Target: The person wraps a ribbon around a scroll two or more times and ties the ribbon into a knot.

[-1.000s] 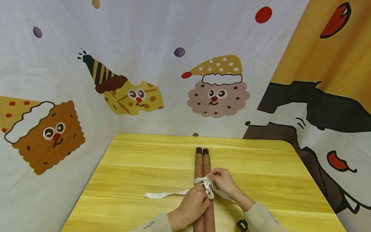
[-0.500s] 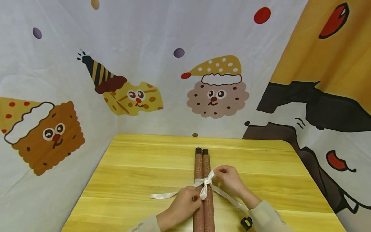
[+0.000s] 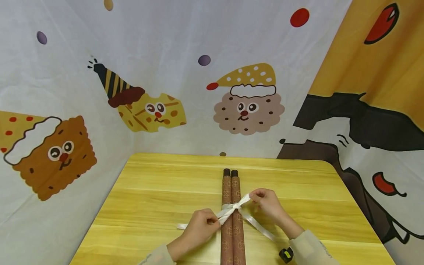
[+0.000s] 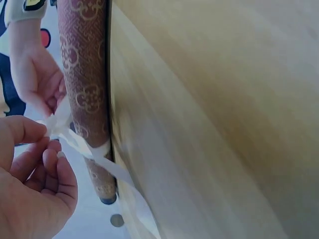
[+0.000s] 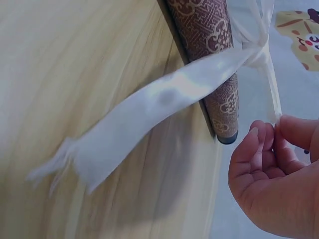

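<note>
Two brown patterned scrolls [image 3: 227,237] with dark end caps lie side by side on the wooden table. A white ribbon [image 3: 236,206] goes round them and is knotted on top. My left hand [image 3: 201,228] pinches one ribbon loop left of the knot. The loop on the other side is pinched between thumb and finger of my right hand [image 3: 269,206]. In the right wrist view, a loose ribbon tail [image 5: 164,97] with a frayed end slants across a scroll; the other tail [image 4: 122,174] trails over the table edge area in the left wrist view.
The wooden table [image 3: 155,173] reaches back to a white curtain [image 3: 172,44] printed with cartoon biscuits and cheese. A small black device [image 3: 286,254] with a yellow mark is at the right wrist, beside the sleeve.
Both hands have moved apart, the left to the left and the right to the right. The ribbon loops are drawn out straighter and the knot looks tighter. The scrolls stay in place.
</note>
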A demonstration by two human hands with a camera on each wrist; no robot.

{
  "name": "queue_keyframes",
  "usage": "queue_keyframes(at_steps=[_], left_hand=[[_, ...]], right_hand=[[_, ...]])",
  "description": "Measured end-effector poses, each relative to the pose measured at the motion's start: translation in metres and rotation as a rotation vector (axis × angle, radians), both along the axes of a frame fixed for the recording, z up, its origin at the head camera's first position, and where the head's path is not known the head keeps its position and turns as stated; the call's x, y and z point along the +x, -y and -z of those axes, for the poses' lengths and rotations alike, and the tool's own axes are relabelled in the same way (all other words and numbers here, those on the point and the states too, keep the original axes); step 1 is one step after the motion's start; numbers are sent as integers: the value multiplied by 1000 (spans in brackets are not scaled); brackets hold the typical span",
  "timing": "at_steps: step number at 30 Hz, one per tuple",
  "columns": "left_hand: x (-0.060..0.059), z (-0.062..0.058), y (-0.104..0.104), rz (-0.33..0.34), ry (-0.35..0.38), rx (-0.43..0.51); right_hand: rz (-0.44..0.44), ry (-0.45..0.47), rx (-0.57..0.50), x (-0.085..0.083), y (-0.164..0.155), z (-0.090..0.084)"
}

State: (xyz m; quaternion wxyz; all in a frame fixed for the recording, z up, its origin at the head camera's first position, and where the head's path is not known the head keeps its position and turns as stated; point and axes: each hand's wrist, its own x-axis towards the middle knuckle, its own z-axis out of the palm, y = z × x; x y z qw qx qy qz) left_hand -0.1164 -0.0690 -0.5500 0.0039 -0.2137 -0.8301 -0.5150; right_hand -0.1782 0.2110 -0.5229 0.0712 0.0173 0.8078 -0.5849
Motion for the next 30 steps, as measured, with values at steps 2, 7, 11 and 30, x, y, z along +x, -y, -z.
queue_keyframes(at_steps=[2,7,11,30], left_hand=[[-1,1,4,-12,13,11],[-3,1,13,-32,59,27],[-5,-1,19,-46,85,5],[-22,0,50,-55,95,-43]], right_hand=[[6,4,-7,0,-2,1],[20,8,-7,-1,-8,4],[21,13,-3,-1,-13,6],[13,70,72,5,-37,17]])
